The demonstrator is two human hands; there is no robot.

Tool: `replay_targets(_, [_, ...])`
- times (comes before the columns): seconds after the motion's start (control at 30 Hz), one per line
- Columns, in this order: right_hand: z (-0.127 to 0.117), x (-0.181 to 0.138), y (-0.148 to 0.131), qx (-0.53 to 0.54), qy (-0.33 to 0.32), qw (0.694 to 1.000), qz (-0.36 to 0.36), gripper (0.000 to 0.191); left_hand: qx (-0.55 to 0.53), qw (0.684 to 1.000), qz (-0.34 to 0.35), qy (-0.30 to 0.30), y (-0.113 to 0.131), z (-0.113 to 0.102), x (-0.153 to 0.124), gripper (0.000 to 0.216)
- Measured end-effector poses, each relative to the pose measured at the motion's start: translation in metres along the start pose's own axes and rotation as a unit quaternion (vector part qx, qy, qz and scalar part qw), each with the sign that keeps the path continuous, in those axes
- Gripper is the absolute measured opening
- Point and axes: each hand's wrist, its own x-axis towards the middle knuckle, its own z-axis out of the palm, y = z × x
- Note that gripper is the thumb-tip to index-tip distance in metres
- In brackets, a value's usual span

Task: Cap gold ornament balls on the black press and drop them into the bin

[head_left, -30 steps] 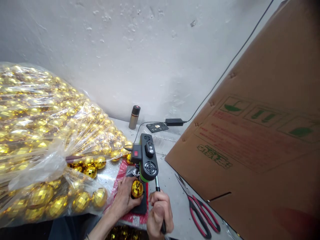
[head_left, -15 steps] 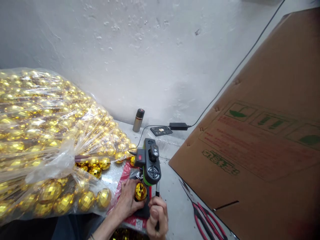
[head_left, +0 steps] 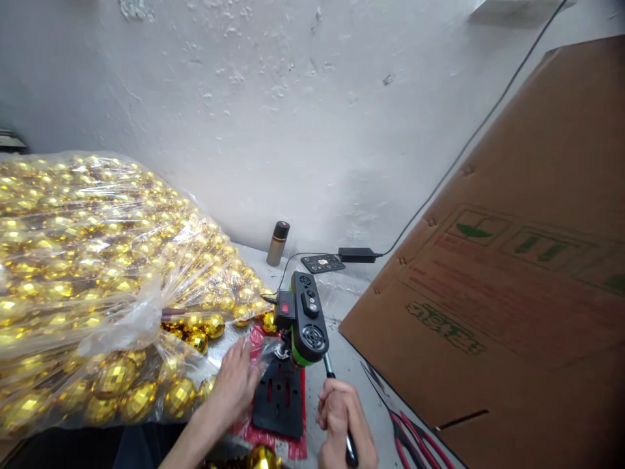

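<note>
A small black and green bench drill press (head_left: 310,319) stands on a black slotted base plate (head_left: 279,407), which lies on red plastic packaging (head_left: 295,448). My right hand (head_left: 346,420) is wrapped around the black-gripped lever handle (head_left: 350,449) at the machine's right. Left of the base plate is my left hand (head_left: 237,378), slightly blurred, its fingers stretched forward beside some clear film; no ball shows in it. A gold mirrored ball (head_left: 262,458) sits at the bottom edge, below the plate. Several more gold balls (head_left: 198,341) rest at the mouth of a large clear bag (head_left: 127,326).
The bag full of gold balls fills the left side. A large cardboard box (head_left: 488,293) leans at the right, with red-handled shears (head_left: 415,433) beside it. Toward the wall stand a bottle (head_left: 278,244), a dark patterned phone-like slab (head_left: 322,262) and a corded power adapter (head_left: 357,255).
The gold ball under the press is off the base plate. My left hand has moved left away from the plate. My right hand stays on the lever. The view has shifted slightly.
</note>
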Motion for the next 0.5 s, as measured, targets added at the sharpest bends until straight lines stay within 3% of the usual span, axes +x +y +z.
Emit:
replay_targets(0.1, [-0.003, -0.001, 0.004, -0.002, -0.008, 1.000, -0.009, 0.039, 0.054, 0.996, -0.065, 0.009, 0.001, -0.023, 0.058, 0.052])
replay_targets(0.2, [-0.005, -0.002, 0.007, -0.006, -0.015, 1.000, -0.024, 0.038, 0.048, 0.997, -0.065, 0.002, 0.000, -0.034, 0.092, 0.055])
replay_targets(0.3, [-0.004, -0.003, 0.009, -0.004, -0.011, 0.999, -0.033, 0.036, 0.029, 0.998, -0.047, -0.029, -0.002, -0.036, 0.100, 0.054])
replay_targets(0.5, [-0.006, 0.000, 0.012, -0.011, -0.012, 0.998, -0.054, 0.037, -0.042, 0.995, -0.022, -0.089, 0.006, -0.048, 0.084, 0.051])
